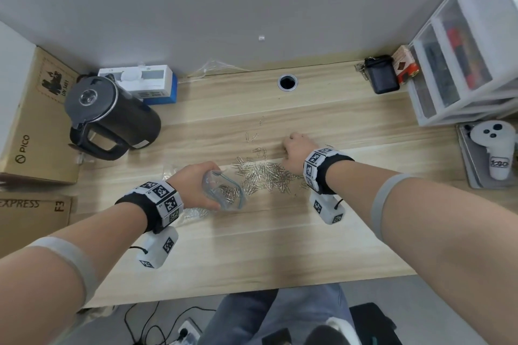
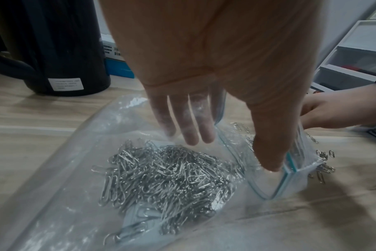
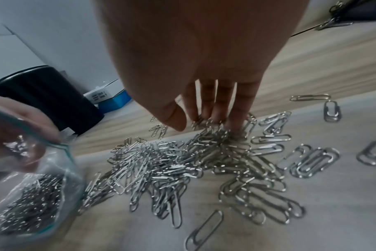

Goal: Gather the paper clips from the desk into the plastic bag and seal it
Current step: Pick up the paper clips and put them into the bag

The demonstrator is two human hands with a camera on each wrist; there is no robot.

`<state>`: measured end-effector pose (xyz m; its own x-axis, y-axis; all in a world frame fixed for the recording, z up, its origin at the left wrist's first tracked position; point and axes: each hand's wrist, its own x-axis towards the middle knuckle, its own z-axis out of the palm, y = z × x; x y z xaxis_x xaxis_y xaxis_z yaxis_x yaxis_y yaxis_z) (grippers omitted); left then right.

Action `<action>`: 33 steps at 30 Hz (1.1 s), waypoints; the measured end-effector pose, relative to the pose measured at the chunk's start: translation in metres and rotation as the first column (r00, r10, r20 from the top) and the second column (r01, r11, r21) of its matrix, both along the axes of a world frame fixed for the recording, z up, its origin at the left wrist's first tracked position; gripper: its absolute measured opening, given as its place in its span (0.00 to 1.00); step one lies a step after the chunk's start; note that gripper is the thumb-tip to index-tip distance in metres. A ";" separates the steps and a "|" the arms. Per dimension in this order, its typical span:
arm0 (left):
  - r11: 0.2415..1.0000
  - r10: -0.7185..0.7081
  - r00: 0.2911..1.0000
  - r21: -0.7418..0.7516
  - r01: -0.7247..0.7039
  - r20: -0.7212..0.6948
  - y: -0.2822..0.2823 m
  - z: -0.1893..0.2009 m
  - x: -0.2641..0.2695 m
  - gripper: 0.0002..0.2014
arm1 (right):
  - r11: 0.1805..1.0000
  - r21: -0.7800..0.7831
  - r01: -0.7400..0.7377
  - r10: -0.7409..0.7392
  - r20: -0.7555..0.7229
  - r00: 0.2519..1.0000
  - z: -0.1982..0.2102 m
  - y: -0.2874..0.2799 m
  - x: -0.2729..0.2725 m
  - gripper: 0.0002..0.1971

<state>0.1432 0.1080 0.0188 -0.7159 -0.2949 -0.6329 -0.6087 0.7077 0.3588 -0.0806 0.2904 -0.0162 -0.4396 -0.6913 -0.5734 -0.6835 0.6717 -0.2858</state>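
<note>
A clear plastic zip bag [image 1: 224,193] with a teal seal lies on the wooden desk [image 1: 252,246], its mouth facing right. My left hand [image 1: 193,185] pinches the bag's upper lip and holds the mouth open; in the left wrist view the fingers [image 2: 191,125] show through the plastic and the thumb [image 2: 266,152] sits at the seal. A heap of silver paper clips [image 2: 165,175] lies inside the bag [image 2: 75,152]. A loose pile of paper clips [image 1: 263,176] covers the desk beside the mouth. My right hand [image 1: 297,151] reaches down with nearly straight fingers [image 3: 238,108] touching the pile's far edge [image 3: 193,161].
A black kettle [image 1: 112,117] and cardboard boxes [image 1: 36,120] stand at the left. A white and blue box [image 1: 151,84], a cable hole [image 1: 288,82] and a black pouch [image 1: 382,74] line the back. White drawers [image 1: 462,50] and a controller [image 1: 493,148] sit right. Stray clips [image 1: 255,136] lie behind the pile.
</note>
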 end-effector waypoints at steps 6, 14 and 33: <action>1.000 -0.015 1.000 -0.006 0.015 -0.006 0.003 0.002 -0.001 0.41 | 0.992 -0.080 0.094 -0.094 -0.002 0.996 0.010 0.018 -0.002 0.23; 1.000 0.021 1.000 -0.001 -0.021 -0.016 0.006 0.001 0.003 0.42 | 0.944 0.135 0.301 -0.270 -0.205 0.941 0.003 0.048 -0.017 0.43; 0.999 0.042 0.999 -0.002 -0.042 -0.021 0.008 -0.003 0.006 0.40 | 0.980 0.199 -0.004 0.028 -0.118 0.993 -0.007 0.052 0.005 0.52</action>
